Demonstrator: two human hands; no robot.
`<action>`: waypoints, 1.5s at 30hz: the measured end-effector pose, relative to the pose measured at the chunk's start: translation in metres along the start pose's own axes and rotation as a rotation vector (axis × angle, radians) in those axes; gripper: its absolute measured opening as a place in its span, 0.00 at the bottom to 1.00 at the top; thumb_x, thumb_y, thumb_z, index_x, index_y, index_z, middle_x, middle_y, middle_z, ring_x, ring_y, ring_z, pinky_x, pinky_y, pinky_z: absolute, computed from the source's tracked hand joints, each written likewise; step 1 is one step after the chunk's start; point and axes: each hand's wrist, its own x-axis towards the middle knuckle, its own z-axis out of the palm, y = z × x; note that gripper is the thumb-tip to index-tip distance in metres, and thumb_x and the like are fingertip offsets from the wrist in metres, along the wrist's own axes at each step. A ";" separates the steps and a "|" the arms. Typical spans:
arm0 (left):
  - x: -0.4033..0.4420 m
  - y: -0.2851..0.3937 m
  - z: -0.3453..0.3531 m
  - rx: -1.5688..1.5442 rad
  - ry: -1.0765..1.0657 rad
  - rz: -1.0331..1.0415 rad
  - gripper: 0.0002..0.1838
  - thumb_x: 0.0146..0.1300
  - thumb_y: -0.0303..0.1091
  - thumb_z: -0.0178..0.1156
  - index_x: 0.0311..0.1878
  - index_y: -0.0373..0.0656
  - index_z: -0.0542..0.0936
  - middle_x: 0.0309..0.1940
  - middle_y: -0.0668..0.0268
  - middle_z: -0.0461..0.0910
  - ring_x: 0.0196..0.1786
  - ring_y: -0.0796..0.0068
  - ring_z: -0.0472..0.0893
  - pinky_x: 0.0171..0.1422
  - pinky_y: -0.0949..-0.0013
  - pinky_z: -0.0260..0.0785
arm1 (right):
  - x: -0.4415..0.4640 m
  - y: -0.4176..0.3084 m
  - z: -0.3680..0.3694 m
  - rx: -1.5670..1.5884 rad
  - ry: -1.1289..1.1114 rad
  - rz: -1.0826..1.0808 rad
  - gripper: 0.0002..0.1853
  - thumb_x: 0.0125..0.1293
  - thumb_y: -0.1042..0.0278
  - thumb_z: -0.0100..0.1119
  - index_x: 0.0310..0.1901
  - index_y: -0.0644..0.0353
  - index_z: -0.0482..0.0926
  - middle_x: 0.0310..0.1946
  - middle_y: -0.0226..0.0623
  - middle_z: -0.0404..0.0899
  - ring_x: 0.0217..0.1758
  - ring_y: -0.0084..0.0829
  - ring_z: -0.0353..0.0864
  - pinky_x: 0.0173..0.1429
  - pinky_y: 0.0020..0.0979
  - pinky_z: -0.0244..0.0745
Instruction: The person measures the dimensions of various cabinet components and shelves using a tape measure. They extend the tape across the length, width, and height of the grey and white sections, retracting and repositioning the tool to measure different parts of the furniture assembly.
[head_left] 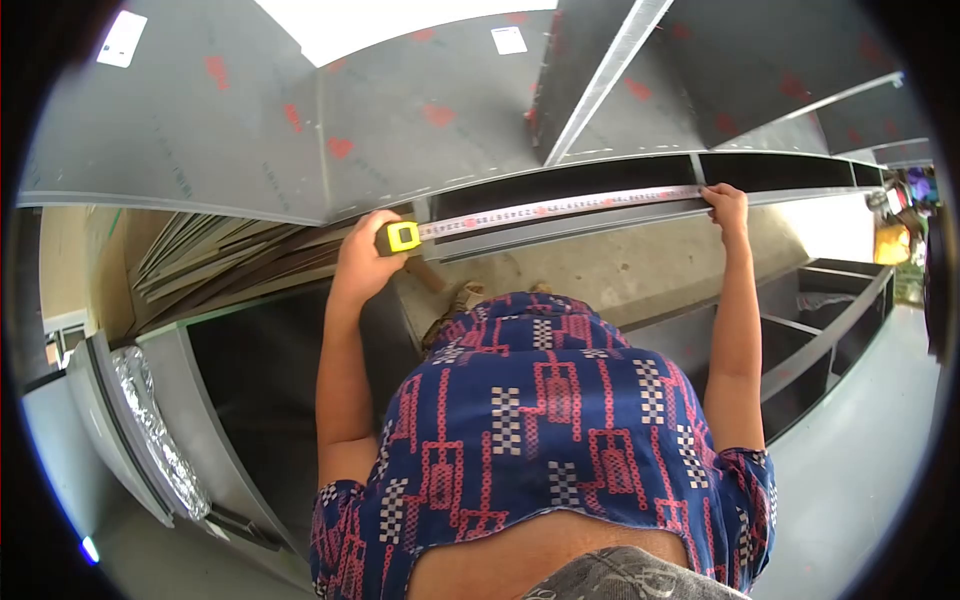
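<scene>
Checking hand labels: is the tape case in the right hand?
No, the left hand holds the yellow case; the right hand holds the far end of the tape.

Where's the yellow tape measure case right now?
In the head view, the yellow tape measure case is left of centre, in the left hand, just right of the stacked boards, its blade stretching to the right hand.

Open room over the floor — tape measure and grey panels beyond.

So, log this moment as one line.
left hand: grip on tape measure | right hand: grip on far end of strip | strip: extended alongside gray rail | rail contact: unclear
</scene>
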 end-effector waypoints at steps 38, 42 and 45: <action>-0.005 -0.011 0.014 -0.050 0.162 -0.101 0.20 0.35 0.24 0.61 0.38 0.43 0.74 0.35 0.59 0.75 0.41 0.55 0.75 0.45 0.61 0.68 | 0.007 -0.002 -0.023 -0.119 -0.132 0.074 0.13 0.61 0.65 0.59 0.41 0.67 0.81 0.22 0.31 0.74 0.16 0.20 0.68 0.15 0.22 0.58; -0.005 -0.014 0.015 -0.062 0.157 -0.089 0.20 0.36 0.24 0.61 0.38 0.43 0.74 0.35 0.59 0.74 0.41 0.55 0.75 0.45 0.61 0.68 | 0.002 -0.010 -0.025 -0.113 -0.136 0.099 0.13 0.62 0.64 0.60 0.42 0.66 0.81 0.22 0.31 0.74 0.17 0.20 0.69 0.16 0.22 0.59; -0.005 -0.013 0.014 -0.085 0.166 -0.089 0.20 0.36 0.24 0.62 0.39 0.43 0.74 0.35 0.59 0.74 0.41 0.55 0.75 0.45 0.60 0.68 | 0.002 -0.011 -0.027 -0.122 -0.127 0.111 0.13 0.62 0.64 0.60 0.42 0.66 0.81 0.22 0.30 0.74 0.17 0.20 0.69 0.16 0.22 0.59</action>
